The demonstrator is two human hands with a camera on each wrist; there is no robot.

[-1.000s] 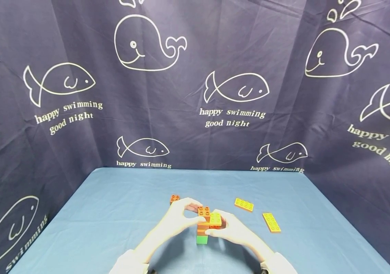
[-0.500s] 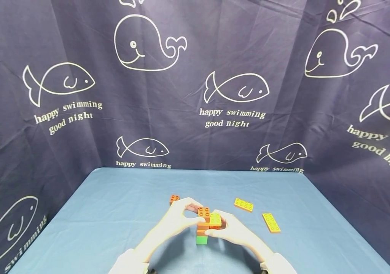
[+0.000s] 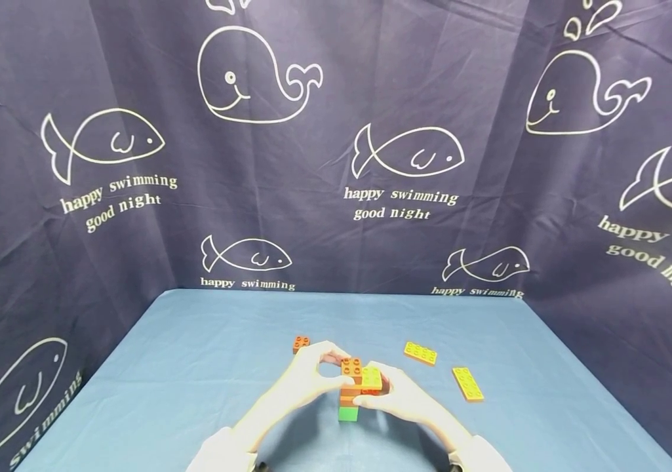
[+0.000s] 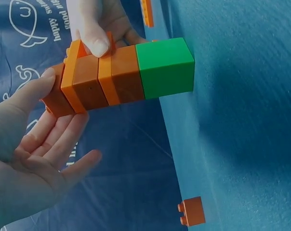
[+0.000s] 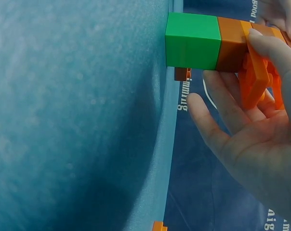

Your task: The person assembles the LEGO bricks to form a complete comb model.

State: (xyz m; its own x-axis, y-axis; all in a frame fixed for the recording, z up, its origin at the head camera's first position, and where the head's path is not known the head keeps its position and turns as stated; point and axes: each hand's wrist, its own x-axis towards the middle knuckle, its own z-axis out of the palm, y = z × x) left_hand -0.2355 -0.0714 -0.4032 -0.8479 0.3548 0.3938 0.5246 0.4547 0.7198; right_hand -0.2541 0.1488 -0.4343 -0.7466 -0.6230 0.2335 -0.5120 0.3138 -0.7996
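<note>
A tower of toy building bricks stands between my hands, with a green brick (image 3: pixel 347 413) at its foot and brown bricks and thin plates stacked above. My left hand (image 3: pixel 309 375) pinches the studded brown brick (image 3: pixel 351 367) on top between thumb and fingers. Just below that brick, a yellow-topped plate (image 3: pixel 372 377) juts out to the right. My right hand (image 3: pixel 403 396) holds the tower lower down; in the right wrist view its thumb presses by the lower orange plate (image 5: pixel 254 86), which also sticks out sideways. The right fingers curl behind the stack.
On the blue-covered table (image 3: pixel 223 328), an orange-brown brick (image 3: pixel 300 343) lies behind my left hand. Two loose yellow plates, one farther back (image 3: pixel 421 352) and one nearer plate (image 3: pixel 468 383), lie to the right. A dark whale-and-fish cloth (image 3: pixel 324 229) hangs round the table.
</note>
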